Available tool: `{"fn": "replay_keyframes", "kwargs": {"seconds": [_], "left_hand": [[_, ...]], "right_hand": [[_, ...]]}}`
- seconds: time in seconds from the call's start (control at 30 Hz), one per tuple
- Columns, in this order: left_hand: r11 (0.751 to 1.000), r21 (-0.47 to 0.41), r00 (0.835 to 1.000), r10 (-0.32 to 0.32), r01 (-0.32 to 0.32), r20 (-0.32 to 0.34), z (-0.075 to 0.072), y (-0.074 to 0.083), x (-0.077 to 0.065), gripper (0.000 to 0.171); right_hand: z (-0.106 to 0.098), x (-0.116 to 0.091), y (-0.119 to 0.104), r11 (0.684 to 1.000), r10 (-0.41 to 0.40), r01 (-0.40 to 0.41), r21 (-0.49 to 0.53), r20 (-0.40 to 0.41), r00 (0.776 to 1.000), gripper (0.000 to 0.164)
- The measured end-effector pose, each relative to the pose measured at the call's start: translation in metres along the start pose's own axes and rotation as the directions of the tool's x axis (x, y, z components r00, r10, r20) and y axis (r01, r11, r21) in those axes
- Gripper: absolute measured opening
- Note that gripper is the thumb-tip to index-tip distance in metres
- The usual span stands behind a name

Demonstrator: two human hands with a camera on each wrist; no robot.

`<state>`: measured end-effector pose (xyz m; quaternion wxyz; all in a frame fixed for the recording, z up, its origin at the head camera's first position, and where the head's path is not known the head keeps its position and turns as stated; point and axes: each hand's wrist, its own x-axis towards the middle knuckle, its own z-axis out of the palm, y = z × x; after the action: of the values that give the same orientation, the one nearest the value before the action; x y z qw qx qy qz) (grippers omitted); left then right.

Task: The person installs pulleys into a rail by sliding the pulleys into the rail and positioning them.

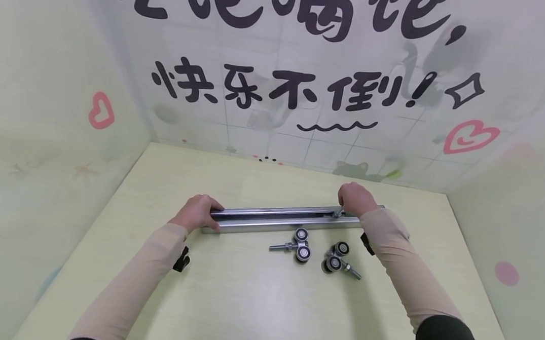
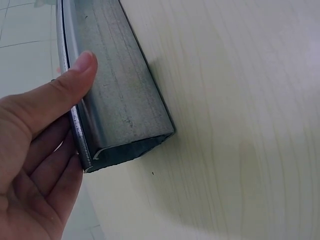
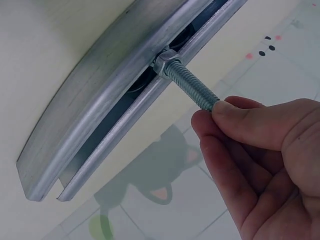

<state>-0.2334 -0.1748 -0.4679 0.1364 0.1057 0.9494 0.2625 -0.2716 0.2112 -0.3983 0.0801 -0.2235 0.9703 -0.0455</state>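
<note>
A slotted metal rail [image 1: 270, 224] lies across the table with its slot facing up. At its left end my left hand [image 1: 197, 213] grips it, the thumb on the near side wall and the fingers at the far edge; the open C-shaped end shows in the left wrist view. My right hand [image 1: 356, 198] is over the rail's right part. Thumb and fingertips there pinch the tip of a threaded bolt [image 3: 192, 86] that sticks up through the slot. A hex nut [image 3: 166, 62] sits at the bolt's base, and dark wheels show partly inside the rail.
Two roller trolleys lie in front of the rail: one trolley [image 1: 303, 253] with its bolt pointing left, another trolley [image 1: 334, 264] with its bolt pointing right and toward me. Printed wall panels [image 1: 264, 139] enclose the pale wooden table [image 1: 230, 300] at the back and both sides.
</note>
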Motion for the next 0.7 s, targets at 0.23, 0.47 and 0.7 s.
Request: {"fn": "replay_keyframes", "kwargs": {"seconds": [0.23,0.47,0.7], "left_hand": [[1.000,0.002,1.000,0.003,-0.003,-0.004,0.000,0.000,-0.001,0.054],[1.000,0.002,1.000,0.001,-0.001,-0.005,0.000,0.000,-0.001,0.054],[1.000,-0.003,1.000,0.005,-0.005,-0.005,0.000,0.000,0.000,0.054]], "right_hand": [[0.001,-0.004,0.012,1.000,0.022,-0.022,-0.020,-0.015,1.000,0.026],[0.003,-0.005,0.022,0.999,0.044,-0.044,-0.013,-0.017,0.999,0.026],[0.002,-0.011,0.031,0.998,0.063,-0.063,-0.014,-0.029,0.998,0.028]]}}
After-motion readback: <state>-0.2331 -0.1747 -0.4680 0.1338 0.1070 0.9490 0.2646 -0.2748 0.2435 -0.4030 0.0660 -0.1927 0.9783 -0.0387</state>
